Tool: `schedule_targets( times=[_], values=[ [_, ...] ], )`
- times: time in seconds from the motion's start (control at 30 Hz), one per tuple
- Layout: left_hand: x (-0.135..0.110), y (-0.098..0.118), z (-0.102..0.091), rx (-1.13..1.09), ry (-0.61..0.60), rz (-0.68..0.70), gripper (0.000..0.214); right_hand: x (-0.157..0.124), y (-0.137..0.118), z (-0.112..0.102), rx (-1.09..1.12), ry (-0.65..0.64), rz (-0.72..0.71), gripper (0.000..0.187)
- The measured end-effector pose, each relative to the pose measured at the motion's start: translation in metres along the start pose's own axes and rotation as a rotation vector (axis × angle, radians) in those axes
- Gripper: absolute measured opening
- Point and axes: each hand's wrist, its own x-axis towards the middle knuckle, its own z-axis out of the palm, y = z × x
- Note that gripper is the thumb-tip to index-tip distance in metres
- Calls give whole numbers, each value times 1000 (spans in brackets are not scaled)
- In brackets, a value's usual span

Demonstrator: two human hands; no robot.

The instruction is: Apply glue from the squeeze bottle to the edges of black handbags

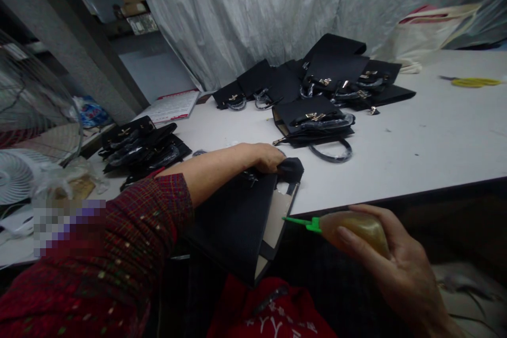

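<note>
A black handbag (233, 211) lies at the table's front edge, its side facing me and showing a beige inner panel. My left hand (269, 158) is closed on the bag's upper end near the handle; the fingertips are partly hidden. Wrapped in my right hand (400, 259) is a squeeze glue bottle (356, 229) with amber contents and a thin green nozzle. The nozzle tip points left, close to the edge of the beige panel; I cannot tell whether it touches.
Several black handbags (336, 71) are piled at the back, one bag (309, 119) nearer. More bags (142, 145) lie stacked at left by a white fan (24, 174). Yellow scissors (475, 82) and a cream cloth bag (428, 37) are at right. A grey curtain (245, 5) hangs behind.
</note>
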Motion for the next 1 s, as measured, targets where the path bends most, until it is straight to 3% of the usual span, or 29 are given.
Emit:
schedule_targets(
  times=[0.07, 0.2, 0.33, 0.5, 0.63, 0.77, 0.9, 1.0],
  values=[
    [0, 0, 0, 21, 0, 22, 33, -2, 1, 0, -8, -8, 11, 51],
    [0, 1, 0, 56, 9, 54, 31, -4, 2, 0, 43, -168, 47, 54],
    [0, 1, 1, 64, 20, 59, 32, -8, 1, 1, -4, -35, 42, 53],
    [0, 0, 2, 64, 23, 59, 32, -17, -1, 3, 22, -139, 27, 51],
    [-2, 2, 0, 45, 16, 35, 31, -20, -2, 4, -41, 12, 1, 51],
    [-2, 3, 0, 47, 21, 13, 34, -20, -5, 3, 1, -136, 31, 51],
    [-1, 1, 2, 90, 33, 63, 34, -20, -4, 1, -21, -63, 33, 51],
    [-2, 2, 2, 95, 36, 70, 32, -21, -4, 1, -10, -93, 39, 49]
  ],
)
